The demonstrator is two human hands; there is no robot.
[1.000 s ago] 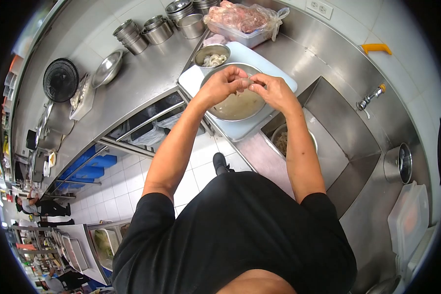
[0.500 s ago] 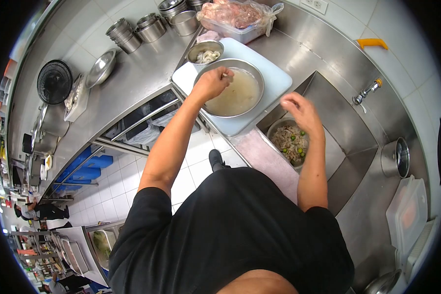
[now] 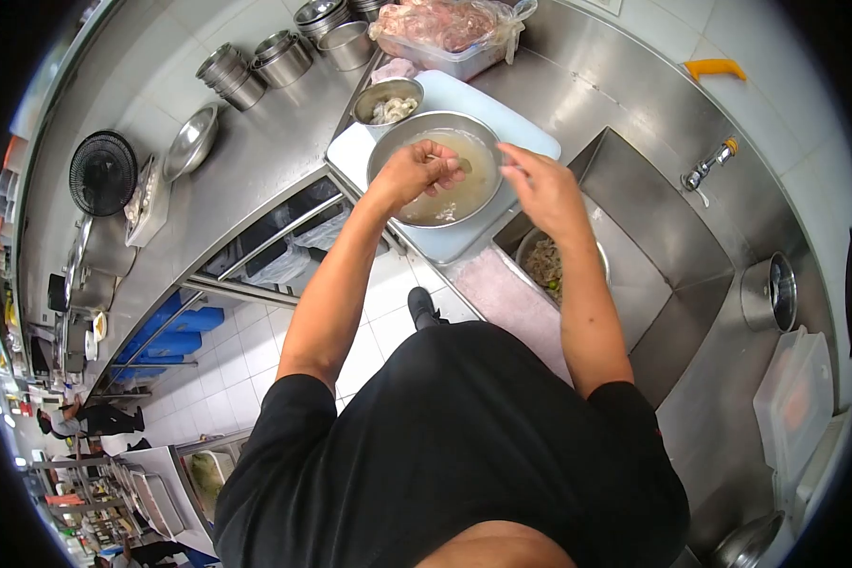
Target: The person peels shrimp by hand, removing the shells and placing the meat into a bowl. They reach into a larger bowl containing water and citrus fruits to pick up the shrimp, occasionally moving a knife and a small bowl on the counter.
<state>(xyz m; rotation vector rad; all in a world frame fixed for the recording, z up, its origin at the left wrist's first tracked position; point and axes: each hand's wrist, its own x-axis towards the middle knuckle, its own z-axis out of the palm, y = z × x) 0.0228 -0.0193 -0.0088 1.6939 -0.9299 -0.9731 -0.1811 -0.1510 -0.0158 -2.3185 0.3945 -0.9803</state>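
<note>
My left hand (image 3: 418,174) is over a wide metal bowl (image 3: 388,210) of cloudy water, fingertips pinched on a small greyish piece (image 3: 464,165) whose kind I cannot make out. My right hand (image 3: 542,194) is at the bowl's right rim, its fingers pointing at the left hand and somewhat apart, with nothing visible in them. Touching the big bowl at its upper left is a small metal bowl (image 3: 358,109) of pale, wet pieces that look like peeled shrimp. Both bowls stand on a light blue cutting board (image 3: 530,142).
In the sink (image 3: 634,189), partly behind my right forearm, sits a pot of brownish scraps (image 3: 542,265) with green round bits. A pink cloth (image 3: 511,293) lies along the near edge. Bagged raw meat (image 3: 445,26) fills a tub at the back. A tap (image 3: 710,166) is at right.
My right hand has moved left from above the sink to the bowl's rim. The left hand has shifted slightly rightward and down, and a small piece now shows at its fingertips.
</note>
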